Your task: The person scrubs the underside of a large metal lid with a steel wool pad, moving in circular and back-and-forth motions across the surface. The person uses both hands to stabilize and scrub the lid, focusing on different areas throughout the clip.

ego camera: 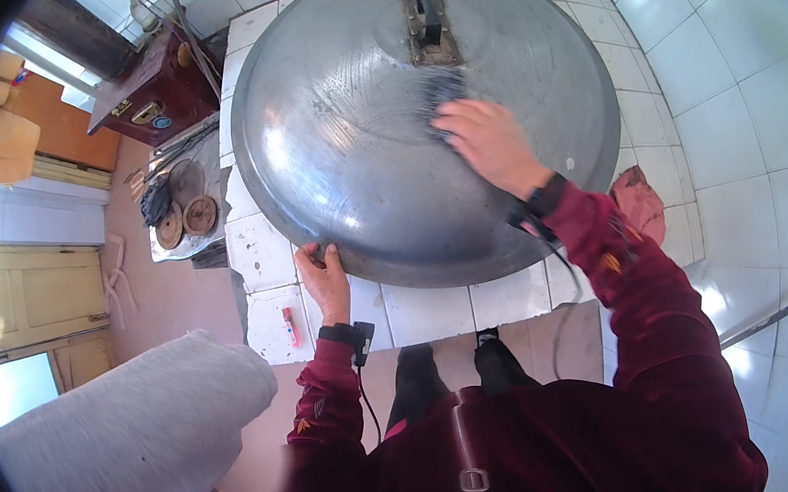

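A large domed metal lid (357, 198) lies on a white-tiled counter top (429, 309). Its black handle (429, 14) sits on a riveted, rust-brown plate near the far side. My right hand (493, 145) presses a dark grey scrubbing pad (444, 84), perhaps steel wool, against the lid just below that plate; pad and fingers are motion-blurred. Curved streaks mark the metal around it. At the lid's near left rim, my left hand (325, 278) grips the edge between thumb and fingers. What lies under the lid is hidden.
A red marker-like tube (290, 327) lies near my left hand. A pinkish-red cloth (639, 204) rests at the counter's right. Leftward stand a dark red box (153, 91) and a low surface with round brown discs (199, 214). A person's grey sleeve (141, 432) reaches in at lower left.
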Tool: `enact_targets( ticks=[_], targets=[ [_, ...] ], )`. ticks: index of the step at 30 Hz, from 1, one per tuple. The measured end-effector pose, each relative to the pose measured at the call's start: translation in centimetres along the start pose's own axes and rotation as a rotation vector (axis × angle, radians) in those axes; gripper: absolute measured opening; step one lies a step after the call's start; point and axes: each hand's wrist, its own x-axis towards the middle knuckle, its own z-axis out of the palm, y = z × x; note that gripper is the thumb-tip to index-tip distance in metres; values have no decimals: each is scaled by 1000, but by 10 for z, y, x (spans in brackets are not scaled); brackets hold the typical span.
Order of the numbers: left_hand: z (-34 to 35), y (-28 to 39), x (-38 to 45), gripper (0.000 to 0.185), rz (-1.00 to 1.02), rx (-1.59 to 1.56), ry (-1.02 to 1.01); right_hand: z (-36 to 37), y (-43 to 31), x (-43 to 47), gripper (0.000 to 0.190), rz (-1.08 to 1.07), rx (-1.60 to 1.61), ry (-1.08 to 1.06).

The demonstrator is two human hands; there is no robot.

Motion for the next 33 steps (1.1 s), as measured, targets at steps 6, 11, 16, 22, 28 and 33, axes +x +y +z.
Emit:
enact_targets(
  ticks=[6, 11, 16, 22, 28, 33],
  targets=[
    [-2, 1, -4, 28, 68, 3, -15, -13, 63, -49, 26, 102, -10, 77],
    [-4, 1, -3, 28, 32, -35, -40, -1, 134, 50, 30, 107, 17, 204],
    [-4, 3, -5, 27, -14, -12, -37, -2, 154, 81, 37, 20, -55, 159],
    [-2, 4, -7, 27, -4, 30, 0, -5, 141, 58, 37, -48, -168, -65],
    [-2, 5, -7, 28, -15, 33, 2, -10, 152, 133, 38, 37, -94, -72],
    [-2, 3, -7, 27, -71, 16, -10, -3, 162, 98, 32, -192, -163, 16]
  ],
)
